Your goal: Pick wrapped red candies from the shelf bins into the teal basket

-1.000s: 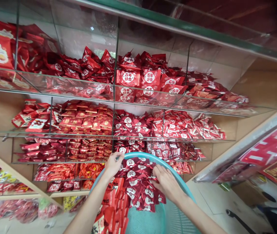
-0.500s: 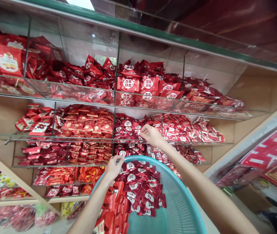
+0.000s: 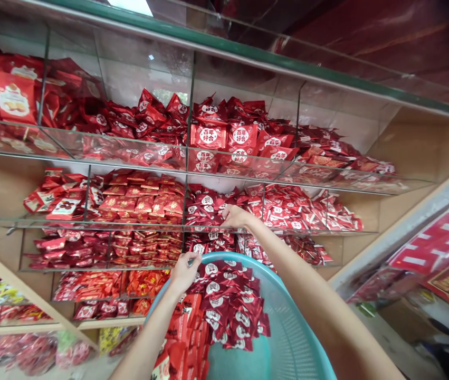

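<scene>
My left hand (image 3: pixel 185 270) is closed on the far-left rim of a round turquoise plastic basket (image 3: pixel 299 316), with a small dark object showing at its fingers. Inside the basket, dark red snack packets (image 3: pixel 230 301) with white round labels lie in overlapping rows. To their left are brighter red packets (image 3: pixel 184 338) with black characters. My right hand (image 3: pixel 237 216) reaches over the basket into a shelf compartment of similar dark red packets (image 3: pixel 204 203). Its fingers are curled in on a packet at the compartment's right side; the fingertips are partly hidden.
Glass dividers split the shelves into compartments. Larger red packets (image 3: pixel 208 136) fill the upper shelf, gold-printed red packets (image 3: pixel 141 203) lie left of the reached compartment. A glass lip (image 3: pixel 129 226) runs along the shelf front. At right hang red-and-white packages (image 3: pixel 426 248).
My right hand has moved slightly left and down, in among the dark red packets. The left hand and the basket have stayed in place.
</scene>
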Demonstrator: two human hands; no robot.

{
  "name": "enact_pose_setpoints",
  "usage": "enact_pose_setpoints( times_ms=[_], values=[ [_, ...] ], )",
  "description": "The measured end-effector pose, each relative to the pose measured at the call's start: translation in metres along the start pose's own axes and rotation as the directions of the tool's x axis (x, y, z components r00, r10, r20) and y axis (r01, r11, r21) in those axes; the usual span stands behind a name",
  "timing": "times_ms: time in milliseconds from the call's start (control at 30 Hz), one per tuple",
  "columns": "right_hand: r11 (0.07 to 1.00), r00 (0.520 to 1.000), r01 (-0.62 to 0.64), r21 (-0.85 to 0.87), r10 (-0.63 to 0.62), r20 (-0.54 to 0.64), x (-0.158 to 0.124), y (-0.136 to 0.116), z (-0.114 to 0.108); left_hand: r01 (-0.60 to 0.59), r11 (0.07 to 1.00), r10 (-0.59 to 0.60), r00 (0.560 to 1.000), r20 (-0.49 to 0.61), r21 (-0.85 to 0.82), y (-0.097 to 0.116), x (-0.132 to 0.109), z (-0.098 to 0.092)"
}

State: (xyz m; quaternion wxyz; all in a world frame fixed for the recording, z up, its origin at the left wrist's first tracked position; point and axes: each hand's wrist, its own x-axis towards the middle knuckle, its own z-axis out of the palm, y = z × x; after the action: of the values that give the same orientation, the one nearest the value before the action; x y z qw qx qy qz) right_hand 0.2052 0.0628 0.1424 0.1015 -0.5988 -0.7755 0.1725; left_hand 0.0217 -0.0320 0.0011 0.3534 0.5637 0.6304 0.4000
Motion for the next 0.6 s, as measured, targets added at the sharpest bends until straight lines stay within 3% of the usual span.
enact_pose_setpoints(
  times_ms=[167, 367, 600],
  values=[
    [0.990, 0.991, 0.136, -0.044, -0.136, -0.010, 0.001, -0.002, -0.003, -0.020, 1.000, 0.020, 1.000, 0.017, 0.003, 0.000, -0.001, -0.001],
    [0.971, 0.981, 0.191, -0.145, -0.191, 0.017, 0.004, -0.005, -0.006, -0.030, 0.999, 0.029, 0.999, 0.032, 0.030, -0.001, 0.000, -0.001],
    [0.915, 0.949, 0.290, -0.280, -0.313, -0.043, -0.005, -0.009, -0.012, -0.025, 1.000, 0.024, 0.999, 0.034, 0.007, 0.003, -0.001, -0.002]
  ],
)
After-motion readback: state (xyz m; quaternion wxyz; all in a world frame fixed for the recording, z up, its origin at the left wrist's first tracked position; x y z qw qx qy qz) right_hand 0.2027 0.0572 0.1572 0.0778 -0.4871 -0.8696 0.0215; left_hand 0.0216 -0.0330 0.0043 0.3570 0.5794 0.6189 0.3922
